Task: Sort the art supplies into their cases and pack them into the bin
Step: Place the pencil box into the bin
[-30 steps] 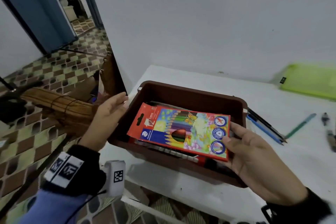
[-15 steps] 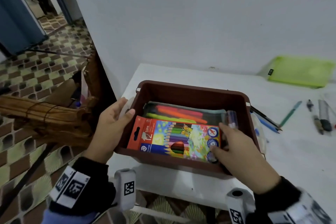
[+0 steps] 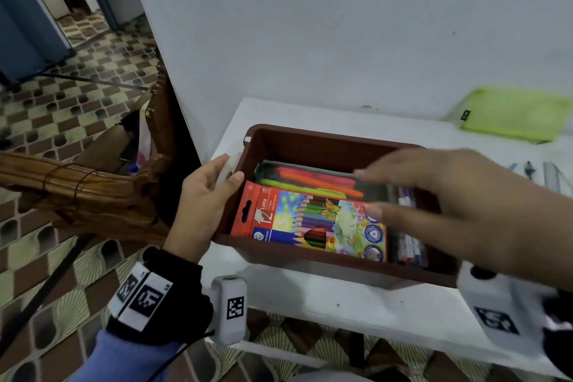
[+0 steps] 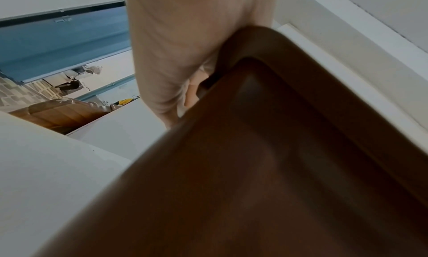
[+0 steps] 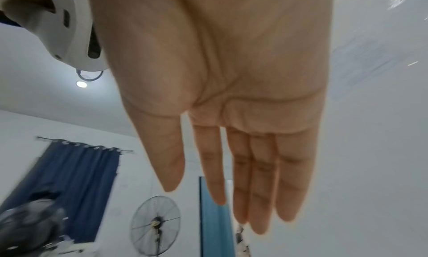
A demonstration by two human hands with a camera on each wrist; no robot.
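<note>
A brown bin (image 3: 325, 139) stands at the left end of the white table (image 3: 341, 310). Inside it, an orange box of coloured pencils (image 3: 310, 220) lies flat along the near side. Behind that box is a clear case of bright markers (image 3: 310, 178), and to its right a clear pack of pens (image 3: 409, 245). My left hand (image 3: 228, 172) grips the bin's left rim, thumb hooked inside; the left wrist view shows this hand (image 4: 185, 50) curled against the bin's brown wall (image 4: 277, 151). My right hand (image 3: 381, 192) hovers blurred over the bin's right half, holding nothing, its fingers (image 5: 261, 178) straight.
A lime green pouch (image 3: 514, 113) lies at the back right against the wall. Loose pens and pencils (image 3: 533, 170) lie on the table right of the bin. A carved wooden chair (image 3: 93, 192) stands just left of the table over tiled floor.
My right hand lowered the coloured pencil box into the bin, let go of it and lifted off above it. My left hand kept hold of the bin's left rim.
</note>
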